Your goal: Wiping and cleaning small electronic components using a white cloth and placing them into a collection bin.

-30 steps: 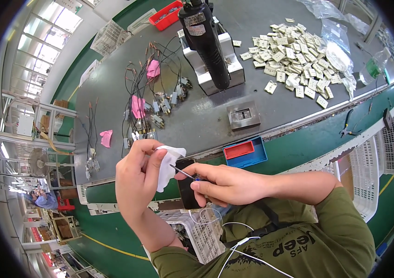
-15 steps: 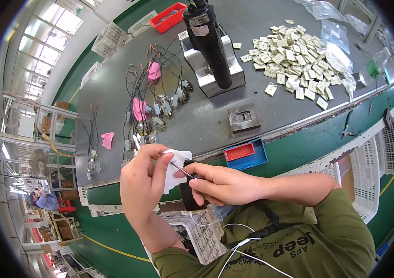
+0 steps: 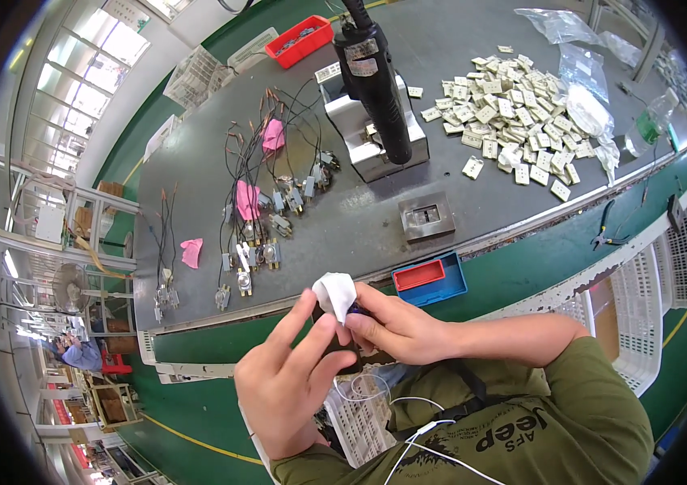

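A crumpled white cloth or tissue stands up between my hands, just beyond the table's near edge. My right hand is closed at its lower right side, around a thin tool whose dark purplish end barely shows. The cloth covers the rest of that tool. My left hand is open, its fingers stretched and apart. Its index and middle fingertips reach the cloth's left side; whether they press on it I cannot tell. A black object beneath my hands is mostly hidden.
On the grey table stand a black-and-white machine and a metal block. A pile of cream plastic pieces lies right, wired parts left. A blue tray holds a red one. Pliers lie at right.
My left hand has let go of its pinch, opened and dropped lower. The cloth has gone from hanging flat to bunched over the tool's metal shaft, which is now hidden.
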The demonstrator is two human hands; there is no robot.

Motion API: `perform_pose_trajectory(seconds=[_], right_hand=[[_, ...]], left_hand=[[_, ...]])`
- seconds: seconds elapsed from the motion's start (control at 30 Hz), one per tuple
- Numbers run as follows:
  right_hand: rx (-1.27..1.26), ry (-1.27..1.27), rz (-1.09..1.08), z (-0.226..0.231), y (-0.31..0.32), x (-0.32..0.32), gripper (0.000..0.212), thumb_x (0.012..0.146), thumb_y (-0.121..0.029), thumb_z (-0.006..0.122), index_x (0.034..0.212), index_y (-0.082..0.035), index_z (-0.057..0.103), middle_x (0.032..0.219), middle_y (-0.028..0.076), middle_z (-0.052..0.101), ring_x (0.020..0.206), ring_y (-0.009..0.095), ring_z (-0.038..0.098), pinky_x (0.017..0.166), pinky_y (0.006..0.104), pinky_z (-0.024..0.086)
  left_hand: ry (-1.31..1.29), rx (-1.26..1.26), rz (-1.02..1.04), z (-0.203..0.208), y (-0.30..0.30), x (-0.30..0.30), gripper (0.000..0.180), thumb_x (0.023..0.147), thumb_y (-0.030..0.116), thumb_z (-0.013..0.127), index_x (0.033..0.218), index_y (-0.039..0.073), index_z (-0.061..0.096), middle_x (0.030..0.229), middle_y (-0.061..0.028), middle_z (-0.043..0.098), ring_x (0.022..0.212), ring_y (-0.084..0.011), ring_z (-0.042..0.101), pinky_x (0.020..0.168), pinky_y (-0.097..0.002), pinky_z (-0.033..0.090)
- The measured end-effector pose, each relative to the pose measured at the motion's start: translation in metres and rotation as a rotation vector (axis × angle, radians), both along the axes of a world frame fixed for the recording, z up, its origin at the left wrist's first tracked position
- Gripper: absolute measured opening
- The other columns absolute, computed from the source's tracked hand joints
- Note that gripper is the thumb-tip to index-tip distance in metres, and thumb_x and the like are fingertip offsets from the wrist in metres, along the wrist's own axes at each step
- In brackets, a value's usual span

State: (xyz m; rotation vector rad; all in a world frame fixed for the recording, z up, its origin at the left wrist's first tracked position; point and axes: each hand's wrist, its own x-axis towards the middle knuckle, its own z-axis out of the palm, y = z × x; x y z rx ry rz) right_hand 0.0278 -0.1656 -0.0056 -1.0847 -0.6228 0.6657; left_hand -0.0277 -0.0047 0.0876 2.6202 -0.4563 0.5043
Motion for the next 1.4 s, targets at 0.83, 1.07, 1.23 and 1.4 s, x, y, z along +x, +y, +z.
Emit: perform_pose_trajectory(seconds=[0.83,1.07,1.23,1.4], right_hand=[[0.123,-0.07,-0.028,0.007,-0.003,0.033,0.061,0.092,-0.036,0.058,0.136,-0.003,0.033,0.124,0.012,0.047,0.114,0.019,0.049,0.096,0.0366,0.04],[0.005,-0.05,-0.302,-0.001,0.002,0.0,0.033,0.097,-0.024,0.05,0.123,-0.005,0.044,0.099,0.005,0.058,0.073,0.006,0.052,0.058,0.0182,0.042],[0.035,0.069,-0.455,0.004,0.006,0.002,0.026,0.099,-0.023,0.048,0.119,-0.006,0.048,0.087,-0.001,0.054,0.063,0.001,0.043,0.051,0.0159,0.034],[0.04,0.083,-0.481,-0.003,0.002,0.013,0.025,0.098,-0.023,0.049,0.118,-0.007,0.047,0.084,-0.002,0.055,0.061,0.001,0.042,0.05,0.0158,0.033]], left_hand=[[0.088,-0.742,-0.04,-0.074,0.005,0.033,0.007,0.078,0.006,0.066,0.084,0.006,0.063,0.123,-0.0145,0.048,0.115,-0.0289,0.048,0.101,-0.043,0.034],[0.104,-1.098,-0.023,-0.081,-0.007,0.037,0.016,0.084,0.009,0.066,0.098,0.004,0.058,0.12,-0.0143,0.047,0.107,-0.0249,0.051,0.096,-0.0369,0.038],[-0.164,-0.588,0.012,-0.087,-0.028,0.022,0.035,0.079,0.01,0.072,0.109,0.003,0.057,0.105,-0.0133,0.057,0.096,-0.0258,0.057,0.085,-0.033,0.045],[-0.206,-0.126,0.029,-0.075,-0.035,0.012,0.042,0.071,0.008,0.074,0.111,0.004,0.063,0.113,-0.0087,0.058,0.095,-0.0274,0.059,0.082,-0.0379,0.048]])
